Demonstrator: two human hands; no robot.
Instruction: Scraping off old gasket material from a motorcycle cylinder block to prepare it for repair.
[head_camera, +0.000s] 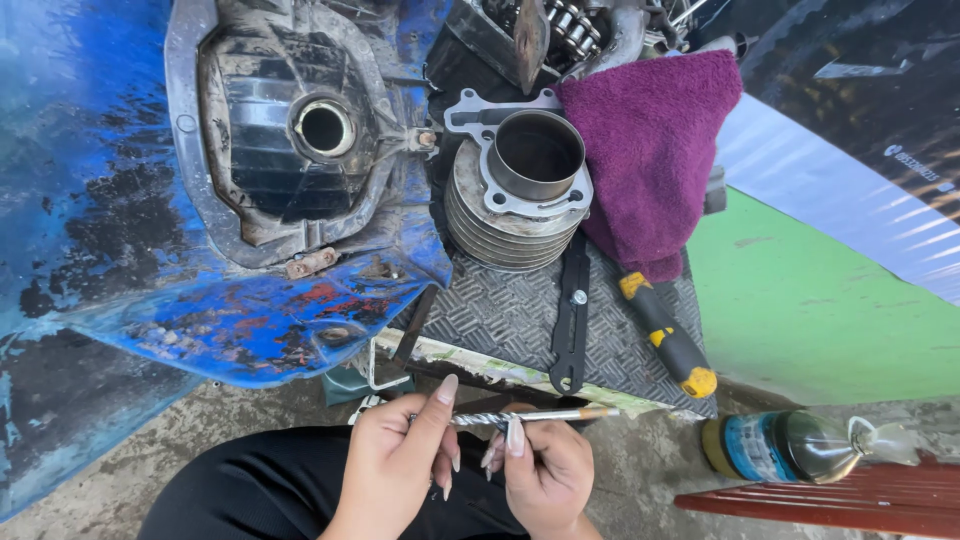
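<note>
My left hand (398, 450) and my right hand (545, 470) are close together at the bottom centre, both gripping a thin silvery rod (520, 416) with a coppery right tip, held level. Long nails show on both hands. Above them, on a chequered metal plate (510, 320), stands a finned engine cylinder (520, 185) with its bore facing up. A black flat wrench (571, 315) lies just below the cylinder.
A purple towel (650, 150) lies right of the cylinder, with a yellow-and-black tool handle (668, 335) under it. A battered blue scooter body (150, 200) with a round tank opening (323, 127) fills the left. A bottle of dark liquid (790, 447) lies at lower right beside red slats (850, 500).
</note>
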